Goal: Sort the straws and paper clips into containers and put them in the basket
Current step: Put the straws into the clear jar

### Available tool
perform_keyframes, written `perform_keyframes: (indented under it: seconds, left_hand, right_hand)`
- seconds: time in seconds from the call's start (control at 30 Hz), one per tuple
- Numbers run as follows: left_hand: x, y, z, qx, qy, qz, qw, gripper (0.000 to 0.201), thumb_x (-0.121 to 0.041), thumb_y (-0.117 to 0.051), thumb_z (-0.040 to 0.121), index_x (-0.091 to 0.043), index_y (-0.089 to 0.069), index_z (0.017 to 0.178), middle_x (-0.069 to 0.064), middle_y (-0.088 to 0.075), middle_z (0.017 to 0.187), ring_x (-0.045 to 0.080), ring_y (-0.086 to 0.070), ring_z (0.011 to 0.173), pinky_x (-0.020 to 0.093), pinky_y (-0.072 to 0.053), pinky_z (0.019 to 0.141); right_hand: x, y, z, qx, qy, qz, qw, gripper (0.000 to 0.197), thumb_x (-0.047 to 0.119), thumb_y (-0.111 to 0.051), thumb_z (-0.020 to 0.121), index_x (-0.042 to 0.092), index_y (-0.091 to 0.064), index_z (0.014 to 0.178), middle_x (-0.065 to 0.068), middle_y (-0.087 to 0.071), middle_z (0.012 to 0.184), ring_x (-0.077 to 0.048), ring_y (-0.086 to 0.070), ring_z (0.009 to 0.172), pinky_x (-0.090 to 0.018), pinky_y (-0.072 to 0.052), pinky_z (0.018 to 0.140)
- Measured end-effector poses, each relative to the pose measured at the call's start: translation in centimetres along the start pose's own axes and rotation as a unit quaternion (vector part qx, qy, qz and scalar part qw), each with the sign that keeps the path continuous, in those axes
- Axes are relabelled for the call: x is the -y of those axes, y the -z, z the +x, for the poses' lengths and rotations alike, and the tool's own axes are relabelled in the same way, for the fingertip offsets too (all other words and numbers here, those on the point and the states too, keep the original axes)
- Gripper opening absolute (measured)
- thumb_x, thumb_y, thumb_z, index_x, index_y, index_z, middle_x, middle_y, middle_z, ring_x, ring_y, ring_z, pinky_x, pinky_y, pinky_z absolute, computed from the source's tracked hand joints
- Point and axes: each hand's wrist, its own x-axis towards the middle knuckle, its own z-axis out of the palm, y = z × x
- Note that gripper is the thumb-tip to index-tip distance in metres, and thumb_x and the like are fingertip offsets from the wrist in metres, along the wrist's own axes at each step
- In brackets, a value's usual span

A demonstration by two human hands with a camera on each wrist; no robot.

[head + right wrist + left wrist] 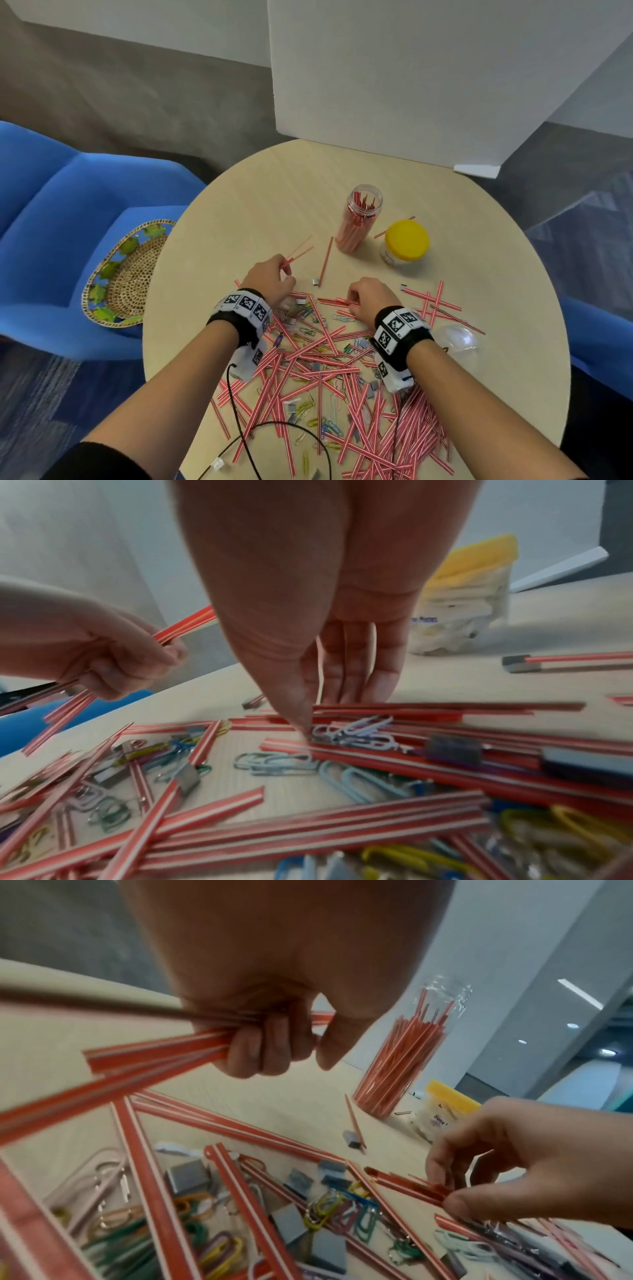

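Observation:
A heap of red-and-white straws (322, 363) mixed with coloured paper clips (329, 428) covers the near half of the round table (239, 205). My left hand (286, 270) grips a small bundle of straws (154, 1050) just above the heap's far left edge. At the heap's far edge my right hand (352, 301) pinches a couple of straws (411, 1185) between thumb and fingers. Beyond the hands a clear jar (359, 219) stands upright, partly filled with straws. A jar with a yellow lid (406, 241) stands to its right. A woven basket (126, 274) lies on the blue chair to the left.
A clear domed lid (455, 337) lies right of my right wrist. Small grey metal pieces (315, 281) are scattered among the straws. A black cable (246, 435) crosses the near pile. White boards (411, 85) stand at the table's far edge. A blue chair (51, 222) is on the left.

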Motion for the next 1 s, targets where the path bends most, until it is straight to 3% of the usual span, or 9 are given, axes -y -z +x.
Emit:
perform_keyframes:
  seconds: [0.13, 0.23, 0.33, 0.47, 0.53, 0.67, 0.73, 0.87, 1.0]
  left_hand:
    - [0.2, -0.2, -0.1, 0.004, 0.021, -0.047, 0.999, 0.017, -0.027, -0.049, 0.099, -0.011, -0.045, 0.097, 0.002, -0.051, 0.073, 0.022, -0.049, 0.065, 0.03, -0.032, 0.06]
    - [-0.4, -0.8, -0.4, 0.019, -0.007, -0.061, 0.998, 0.032, -0.033, -0.04, 0.104, -0.007, -0.047, 0.085, 0.004, -0.05, 0.069, 0.024, -0.046, 0.065, 0.032, -0.028, 0.058]
    - [-1.1, -1.1, -0.2, 0.027, -0.017, -0.087, 0.996, 0.039, -0.029, -0.033, 0.106, -0.004, -0.055, 0.084, 0.014, -0.061, 0.079, 0.027, -0.055, 0.074, 0.033, -0.036, 0.068]
    - [-1.5, -1.1, 0.0, 0.018, -0.017, -0.104, 0.994, 0.047, -0.028, -0.03, 0.106, -0.003, -0.069, 0.096, 0.006, -0.071, 0.099, 0.022, -0.061, 0.091, 0.029, -0.042, 0.084]
    - [-1.6, -0.8, 0.1, -0.026, -0.017, -0.154, 0.988, 0.045, -0.026, -0.031, 0.106, -0.003, -0.067, 0.092, 0.005, -0.071, 0.092, 0.02, -0.063, 0.086, 0.029, -0.043, 0.082]
    - [-1.4, -0.3, 0.5, -0.108, 0.043, -0.295, 0.949, 0.033, -0.026, -0.032, 0.105, -0.011, -0.048, 0.08, 0.001, -0.05, 0.065, 0.016, -0.048, 0.055, 0.03, -0.044, 0.06]
    - [-1.2, -0.4, 0.8, -0.112, 0.076, -0.356, 0.925, 0.031, -0.025, -0.032, 0.104, -0.013, -0.045, 0.078, -0.001, -0.038, 0.059, 0.015, -0.035, 0.047, 0.029, -0.035, 0.051]
    - [-1.0, -1.0, 0.9, -0.104, 0.105, -0.411, 0.899, 0.027, -0.02, -0.037, 0.101, -0.013, -0.051, 0.078, -0.004, -0.033, 0.052, 0.012, -0.027, 0.041, 0.025, -0.026, 0.046]
    - [-1.4, -1.6, 0.7, -0.071, 0.119, -0.418, 0.898, 0.028, -0.036, -0.052, 0.097, -0.012, -0.065, 0.09, -0.006, -0.037, 0.053, 0.012, -0.034, 0.044, 0.025, -0.033, 0.049]
  right_hand:
    - [1.8, -0.1, 0.4, 0.012, 0.003, -0.044, 0.999, 0.014, 0.017, -0.065, 0.088, 0.016, -0.07, 0.101, -0.004, -0.063, 0.102, -0.023, -0.062, 0.094, -0.034, -0.053, 0.085]
    - [2.9, 0.1, 0.7, 0.025, 0.007, -0.08, 0.996, 0.02, 0.017, -0.069, 0.086, 0.014, -0.065, 0.105, -0.008, -0.064, 0.105, -0.027, -0.063, 0.095, -0.036, -0.054, 0.085]
    - [3.4, 0.1, 1.0, 0.043, 0.014, -0.116, 0.992, 0.027, 0.019, -0.071, 0.086, 0.011, -0.062, 0.11, -0.01, -0.063, 0.107, -0.029, -0.063, 0.098, -0.034, -0.053, 0.083]
    - [3.7, 0.0, 1.4, 0.073, 0.038, -0.133, 0.988, 0.021, 0.007, -0.056, 0.094, 0.005, -0.06, 0.115, -0.015, -0.063, 0.113, -0.032, -0.062, 0.104, -0.036, -0.049, 0.084]
    - [3.3, 0.1, 1.5, 0.073, 0.04, -0.112, 0.99, 0.022, 0.002, -0.047, 0.096, 0.005, -0.059, 0.114, -0.015, -0.062, 0.111, -0.033, -0.062, 0.101, -0.035, -0.048, 0.081]
    - [1.1, 0.5, 1.7, 0.019, 0.006, 0.027, 0.999, 0.015, 0.017, -0.057, 0.095, 0.009, -0.068, 0.101, -0.01, -0.068, 0.094, -0.025, -0.064, 0.085, -0.032, -0.05, 0.076]
    - [-0.5, 0.3, 1.8, -0.016, -0.017, 0.132, 0.991, 0.018, 0.023, -0.06, 0.094, 0.008, -0.07, 0.094, -0.01, -0.07, 0.087, -0.022, -0.061, 0.076, -0.03, -0.047, 0.07]
    - [-1.8, 0.3, 1.8, -0.026, -0.095, 0.399, 0.912, 0.018, 0.013, -0.056, 0.097, 0.017, -0.067, 0.111, -0.005, -0.069, 0.079, -0.021, -0.066, 0.069, -0.04, -0.058, 0.071]
    - [-0.8, 1.2, 1.5, -0.012, -0.096, 0.459, 0.883, 0.028, 0.01, -0.04, 0.102, 0.011, -0.062, 0.12, 0.001, -0.044, 0.063, -0.012, -0.039, 0.05, -0.026, -0.035, 0.048]
